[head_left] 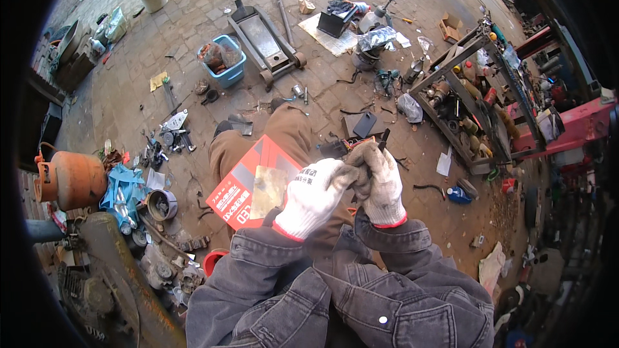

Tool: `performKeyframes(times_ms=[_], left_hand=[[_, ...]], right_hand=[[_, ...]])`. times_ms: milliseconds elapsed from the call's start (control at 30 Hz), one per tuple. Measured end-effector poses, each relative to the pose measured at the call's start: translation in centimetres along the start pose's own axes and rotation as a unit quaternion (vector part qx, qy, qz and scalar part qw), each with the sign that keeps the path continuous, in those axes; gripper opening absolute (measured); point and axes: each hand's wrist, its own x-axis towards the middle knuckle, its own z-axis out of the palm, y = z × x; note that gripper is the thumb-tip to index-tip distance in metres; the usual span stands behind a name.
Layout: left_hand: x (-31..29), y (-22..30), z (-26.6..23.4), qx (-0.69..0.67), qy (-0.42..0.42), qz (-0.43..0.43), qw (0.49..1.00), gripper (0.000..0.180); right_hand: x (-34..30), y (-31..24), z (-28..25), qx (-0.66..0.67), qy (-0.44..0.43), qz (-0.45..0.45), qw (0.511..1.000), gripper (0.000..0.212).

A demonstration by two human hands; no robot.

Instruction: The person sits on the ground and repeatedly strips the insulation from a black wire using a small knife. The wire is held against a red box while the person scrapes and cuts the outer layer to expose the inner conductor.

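Observation:
My left hand (pixel 316 190) and my right hand (pixel 380 183) meet in front of my lap, both in white gloves with red cuffs and dirty grey fingers. Their fingers are curled together and touch at the tips. A small black piece (pixel 383 138) sticks up past the fingers of my right hand; the rest of it is hidden. What my left fingers pinch, if anything, cannot be made out. Across my brown trouser legs lies a red and grey printed box (pixel 242 183), with a worn tan sheet (pixel 269 192) on it beside my left wrist.
Beyond my knees stand a blue tub (pixel 231 76) and a low floor jack (pixel 264 42). On the right is a metal frame (pixel 477 100) full of bottles and parts. An orange gas cylinder (pixel 77 179) stands left, near scattered parts. Past my hands lies a dark box-shaped thing (pixel 362 124).

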Motion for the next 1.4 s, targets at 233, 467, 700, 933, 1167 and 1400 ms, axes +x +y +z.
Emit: performKeyframes(times_ms=[233, 467, 700, 933, 1167, 1400], left_hand=[[-0.1, 0.1, 0.9, -0.175, -0.064, -0.094, 0.978, 0.015], [0.3, 1.2, 2.1, -0.172, -0.088, -0.042, 0.980, 0.016], [0.4, 2.2, 1.0, -0.107, -0.092, 0.041, 0.989, 0.026], [-0.3, 1.8, 0.4, -0.122, -0.091, 0.026, 0.988, 0.029], [-0.2, 1.8, -0.6, -0.081, -0.129, -0.001, 0.988, 0.023], [0.5, 1.8, -1.9, -0.123, -0.075, 0.003, 0.990, 0.016]], right_hand=[[1.0, 0.9, -0.2, 0.002, 0.076, -0.043, 0.996, 0.034], [-0.1, 0.1, -3.9, 0.077, -0.003, 0.030, 0.997, 0.015], [-0.4, -0.9, -4.3, 0.204, -0.200, 0.045, 0.957, 0.022], [-0.8, -5.1, -3.8, -0.172, -0.051, 0.000, 0.984, 0.035], [0.7, -4.8, -3.4, -0.124, -0.115, 0.004, 0.986, 0.040], [1.1, -5.5, -4.3, -0.027, -0.165, 0.031, 0.985, 0.036]])
